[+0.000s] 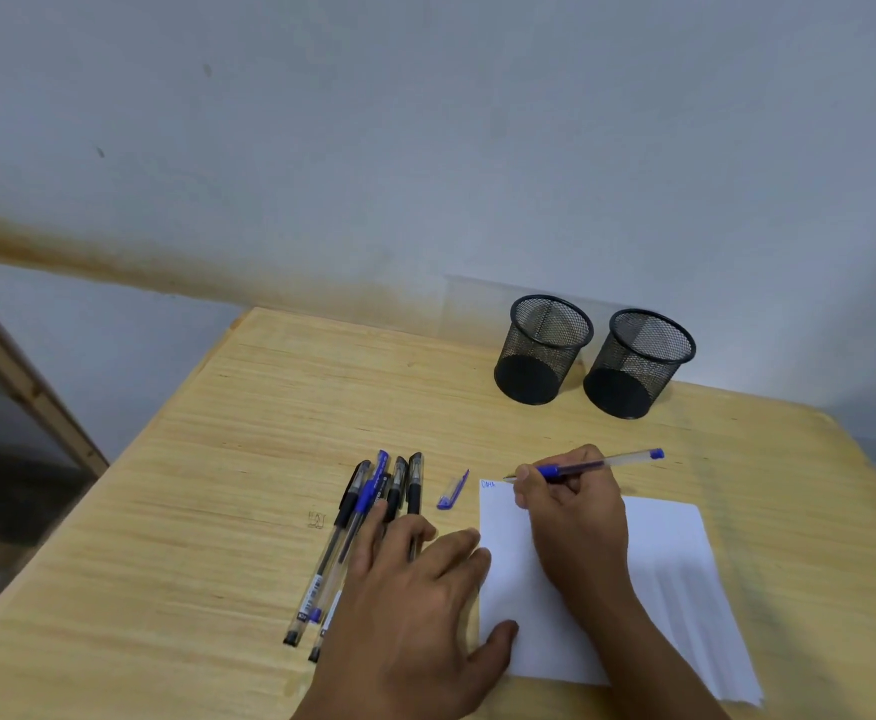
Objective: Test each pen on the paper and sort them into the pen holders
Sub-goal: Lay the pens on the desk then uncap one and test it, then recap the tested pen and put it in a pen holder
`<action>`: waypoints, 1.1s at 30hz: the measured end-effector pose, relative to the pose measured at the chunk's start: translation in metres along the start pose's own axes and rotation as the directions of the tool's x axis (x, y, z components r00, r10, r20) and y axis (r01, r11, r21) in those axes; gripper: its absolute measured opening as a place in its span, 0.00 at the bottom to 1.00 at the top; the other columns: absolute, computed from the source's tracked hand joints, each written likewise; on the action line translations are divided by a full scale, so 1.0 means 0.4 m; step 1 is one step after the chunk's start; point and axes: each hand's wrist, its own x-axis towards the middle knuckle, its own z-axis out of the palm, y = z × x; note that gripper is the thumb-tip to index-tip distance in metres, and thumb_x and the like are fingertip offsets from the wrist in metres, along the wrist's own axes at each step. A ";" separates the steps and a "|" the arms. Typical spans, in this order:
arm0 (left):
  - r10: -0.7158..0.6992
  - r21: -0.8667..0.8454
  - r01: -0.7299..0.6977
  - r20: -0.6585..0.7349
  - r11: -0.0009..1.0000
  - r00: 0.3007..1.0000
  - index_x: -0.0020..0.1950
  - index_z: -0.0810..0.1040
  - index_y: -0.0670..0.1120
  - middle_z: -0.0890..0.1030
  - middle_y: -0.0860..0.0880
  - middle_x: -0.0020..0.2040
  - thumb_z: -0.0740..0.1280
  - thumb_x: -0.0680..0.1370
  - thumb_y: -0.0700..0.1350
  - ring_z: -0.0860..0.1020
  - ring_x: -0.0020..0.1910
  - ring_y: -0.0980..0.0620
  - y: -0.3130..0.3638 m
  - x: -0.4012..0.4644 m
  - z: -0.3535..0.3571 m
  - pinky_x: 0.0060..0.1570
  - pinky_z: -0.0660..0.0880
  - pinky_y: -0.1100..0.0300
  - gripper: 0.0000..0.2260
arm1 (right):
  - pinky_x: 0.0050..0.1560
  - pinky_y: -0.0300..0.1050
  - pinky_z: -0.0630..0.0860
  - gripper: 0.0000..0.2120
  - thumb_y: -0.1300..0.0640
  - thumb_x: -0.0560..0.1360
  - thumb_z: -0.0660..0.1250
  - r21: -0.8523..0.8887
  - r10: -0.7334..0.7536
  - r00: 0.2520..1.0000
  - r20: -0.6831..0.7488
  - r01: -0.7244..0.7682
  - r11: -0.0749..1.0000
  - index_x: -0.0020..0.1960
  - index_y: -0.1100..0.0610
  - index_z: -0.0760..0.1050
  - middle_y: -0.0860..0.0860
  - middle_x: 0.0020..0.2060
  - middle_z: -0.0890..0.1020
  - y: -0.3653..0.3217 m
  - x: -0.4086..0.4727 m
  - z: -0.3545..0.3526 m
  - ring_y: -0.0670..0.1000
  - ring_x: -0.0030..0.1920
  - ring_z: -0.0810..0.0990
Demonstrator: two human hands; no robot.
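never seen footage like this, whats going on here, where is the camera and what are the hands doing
There is no machine here: these are a person's two bare hands, filmed by one wide-angle camera worn on the head, looking down at a wooden table. The right hand grips a blue pen, its tip at the top corner of a white paper, beside some small blue writing. The pen's cap lies on the table beside the paper. The left hand rests flat, fingers on a bunch of capped pens, thumb on the paper's edge. Two black mesh pen holders stand at the back, both empty.
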 end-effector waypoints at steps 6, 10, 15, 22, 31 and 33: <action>-0.017 0.056 0.017 -0.004 0.998 1.000 0.50 0.83 0.57 0.81 0.63 0.54 0.66 0.64 0.69 0.76 0.54 0.51 0.009 -0.003 -0.007 0.68 0.58 0.39 0.22 | 0.48 0.46 0.81 0.05 0.61 0.75 0.71 0.281 0.142 0.989 0.050 -0.151 0.948 0.48 0.61 0.77 0.55 0.37 0.86 -0.011 0.014 -0.033 0.52 0.41 0.85; -0.046 0.063 0.044 0.024 0.997 0.999 0.51 0.82 0.58 0.81 0.64 0.55 0.65 0.65 0.68 0.76 0.56 0.51 0.018 -0.007 -0.017 0.66 0.59 0.40 0.22 | 0.51 0.49 0.82 0.04 0.64 0.75 0.71 0.399 0.168 0.979 0.115 -0.200 0.895 0.48 0.63 0.77 0.59 0.38 0.85 -0.027 0.014 -0.058 0.55 0.41 0.85; -0.082 0.081 0.077 0.063 0.994 0.995 0.48 0.79 0.58 0.80 0.66 0.55 0.64 0.66 0.68 0.74 0.58 0.52 0.029 -0.011 -0.030 0.66 0.58 0.40 0.19 | 0.55 0.54 0.82 0.03 0.62 0.75 0.71 0.342 0.128 0.986 0.111 -0.159 0.926 0.48 0.59 0.78 0.56 0.40 0.86 -0.030 -0.020 -0.101 0.56 0.45 0.85; -0.197 0.030 0.202 -0.126 0.979 0.972 0.52 0.81 0.61 0.77 0.66 0.50 0.63 0.72 0.63 0.70 0.55 0.57 0.037 0.004 -0.050 0.58 0.56 0.53 0.14 | 0.55 0.56 0.82 0.05 0.63 0.74 0.72 0.383 0.108 0.986 0.128 -0.150 0.911 0.49 0.62 0.78 0.58 0.38 0.86 0.001 -0.070 -0.159 0.57 0.44 0.86; -0.363 0.236 0.356 -0.016 0.904 0.932 0.47 0.79 0.57 0.74 0.59 0.49 0.54 0.76 0.59 0.66 0.55 0.53 0.003 0.130 -0.057 0.59 0.55 0.51 0.15 | 0.52 0.52 0.80 0.04 0.68 0.74 0.70 0.479 0.107 0.986 0.131 -0.157 0.864 0.48 0.65 0.76 0.61 0.39 0.85 0.019 -0.109 -0.216 0.56 0.41 0.84; -0.368 0.235 0.354 0.016 0.905 0.930 0.48 0.81 0.57 0.74 0.59 0.51 0.56 0.78 0.59 0.65 0.57 0.52 -0.004 0.143 -0.053 0.60 0.53 0.51 0.15 | 0.51 0.51 0.80 0.04 0.68 0.74 0.70 0.488 0.101 0.986 0.131 -0.153 0.859 0.48 0.65 0.77 0.60 0.39 0.86 0.016 -0.119 -0.225 0.58 0.43 0.84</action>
